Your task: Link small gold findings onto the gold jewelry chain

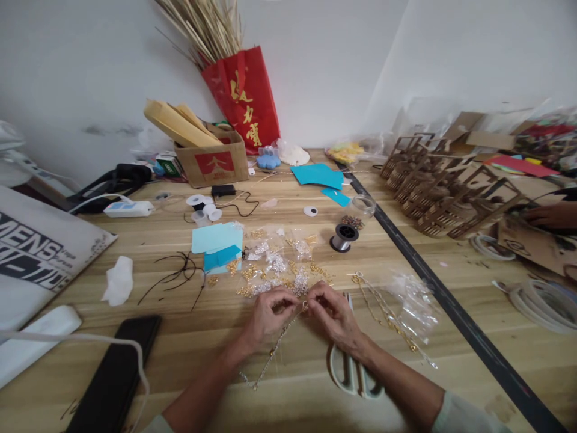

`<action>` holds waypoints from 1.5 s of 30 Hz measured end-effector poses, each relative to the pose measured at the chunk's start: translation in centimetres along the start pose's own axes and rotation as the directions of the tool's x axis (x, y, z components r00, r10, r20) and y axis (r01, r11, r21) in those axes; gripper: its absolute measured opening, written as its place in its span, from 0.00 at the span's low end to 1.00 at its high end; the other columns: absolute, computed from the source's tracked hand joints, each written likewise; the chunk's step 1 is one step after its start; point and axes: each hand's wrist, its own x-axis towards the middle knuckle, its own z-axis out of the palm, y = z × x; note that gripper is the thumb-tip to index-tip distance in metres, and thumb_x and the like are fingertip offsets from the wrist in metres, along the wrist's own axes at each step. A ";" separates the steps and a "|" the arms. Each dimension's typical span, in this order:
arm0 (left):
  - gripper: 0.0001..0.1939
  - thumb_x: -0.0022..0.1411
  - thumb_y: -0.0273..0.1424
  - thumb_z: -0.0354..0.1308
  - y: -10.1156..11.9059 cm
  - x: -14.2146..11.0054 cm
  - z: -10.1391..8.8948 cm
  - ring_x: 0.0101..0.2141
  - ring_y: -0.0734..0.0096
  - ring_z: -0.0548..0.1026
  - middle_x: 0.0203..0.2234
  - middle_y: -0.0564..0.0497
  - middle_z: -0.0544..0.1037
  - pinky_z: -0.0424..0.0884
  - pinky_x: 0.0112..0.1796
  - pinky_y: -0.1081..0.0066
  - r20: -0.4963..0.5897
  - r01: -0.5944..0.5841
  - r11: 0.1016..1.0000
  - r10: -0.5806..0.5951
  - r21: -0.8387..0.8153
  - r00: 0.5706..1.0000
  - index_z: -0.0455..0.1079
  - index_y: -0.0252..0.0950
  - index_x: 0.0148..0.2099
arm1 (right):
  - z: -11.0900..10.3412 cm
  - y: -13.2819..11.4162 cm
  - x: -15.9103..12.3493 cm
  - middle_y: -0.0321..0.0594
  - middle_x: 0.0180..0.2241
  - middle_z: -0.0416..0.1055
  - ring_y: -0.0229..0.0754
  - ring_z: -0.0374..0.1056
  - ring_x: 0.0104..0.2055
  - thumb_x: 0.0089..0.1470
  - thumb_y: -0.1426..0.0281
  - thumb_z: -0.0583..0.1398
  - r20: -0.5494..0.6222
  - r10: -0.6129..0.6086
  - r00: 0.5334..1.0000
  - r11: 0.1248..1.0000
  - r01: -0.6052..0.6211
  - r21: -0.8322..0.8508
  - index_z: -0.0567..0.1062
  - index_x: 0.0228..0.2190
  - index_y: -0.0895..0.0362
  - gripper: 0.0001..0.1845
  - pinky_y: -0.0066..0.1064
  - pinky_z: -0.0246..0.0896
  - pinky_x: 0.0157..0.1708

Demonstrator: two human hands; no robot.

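Note:
A beaded chain (276, 347) of silver and gold pieces hangs from between my hands and trails onto the wooden table. My left hand (273, 313) pinches near its upper end, thumb against fingertips. Close beside it, my right hand (331, 314) pinches at the same end, where a small loop shows; the fingertips hide the exact grip. Just beyond my fingers lie piles of silver and gold beads (276, 263) on clear plastic. Under my right forearm rest scissors (349, 373) with pale handles, partly covered. More finished-looking chains (383, 307) lie to the right.
A wire spool (344, 238) and a glass jar (362, 207) stand beyond the beads. Blue paper sheets (217, 240) and black cords (178, 273) lie left. A black phone (115, 373) is at front left. Wooden lantern-like frames (433, 186) and another person's hand (552, 214) are at right.

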 end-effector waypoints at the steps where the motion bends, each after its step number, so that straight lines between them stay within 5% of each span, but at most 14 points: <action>1: 0.04 0.55 0.25 0.60 0.0 0.1 -0.1 0.31 0.67 0.76 0.28 0.46 0.79 0.71 0.35 0.69 -0.003 0.032 0.999 -0.032 -0.041 0.999 0.76 0.33 0.31 | 0.0 0.1 0.0 0.37 0.27 0.65 0.38 0.62 0.30 0.61 0.69 0.54 0.000 -0.001 1.000 1.000 0.001 0.001 0.69 0.29 0.57 0.09 0.29 0.57 0.28; 7: 0.08 0.51 0.31 0.64 0.2 0.2 -0.5 0.31 0.68 0.76 0.29 0.46 0.80 0.72 0.35 0.71 0.049 0.290 0.915 -0.288 -0.279 0.956 0.77 0.32 0.32 | 0.2 0.4 -0.1 0.36 0.25 0.66 0.36 0.63 0.27 0.60 0.68 0.55 -0.012 0.004 1.000 1.000 -0.005 -0.008 0.71 0.30 0.57 0.09 0.27 0.57 0.26; 11: 0.10 0.47 0.32 0.67 0.0 0.3 -0.6 0.30 0.69 0.76 0.28 0.48 0.81 0.71 0.34 0.71 0.049 0.356 0.871 -0.362 -0.338 0.931 0.76 0.32 0.32 | 0.3 0.4 -0.2 0.37 0.25 0.68 0.36 0.64 0.26 0.59 0.67 0.57 -0.015 0.046 0.999 0.999 -0.047 -0.018 0.72 0.31 0.57 0.08 0.26 0.57 0.25; 20: 0.10 0.43 0.32 0.69 -0.3 0.5 -0.7 0.27 0.69 0.76 0.25 0.49 0.81 0.71 0.33 0.71 0.033 0.389 0.838 -0.408 -0.383 0.912 0.76 0.32 0.29 | 0.5 0.3 -0.1 0.37 0.25 0.70 0.36 0.64 0.25 0.58 0.67 0.58 -0.007 0.073 0.997 0.997 -0.074 -0.025 0.74 0.30 0.57 0.08 0.26 0.58 0.25; 31: 0.09 0.43 0.31 0.69 -0.2 0.5 -0.6 0.25 0.71 0.74 0.23 0.51 0.79 0.70 0.31 0.72 0.058 0.409 0.816 -0.424 -0.409 0.904 0.76 0.32 0.28 | 0.6 0.5 -0.6 0.38 0.28 0.68 0.38 0.64 0.28 0.61 0.73 0.54 0.036 -0.092 0.995 0.978 0.097 -0.183 0.69 0.33 0.56 0.05 0.28 0.59 0.28; 45: 0.09 0.42 0.30 0.69 -0.3 0.5 -0.5 0.24 0.74 0.73 0.21 0.52 0.78 0.68 0.30 0.74 0.110 0.438 0.777 -0.439 -0.452 0.892 0.76 0.32 0.28 | 0.5 0.6 -0.9 0.41 0.32 0.70 0.39 0.68 0.32 0.63 0.73 0.52 0.145 -0.141 0.979 0.930 0.182 -0.318 0.68 0.36 0.55 0.06 0.30 0.62 0.33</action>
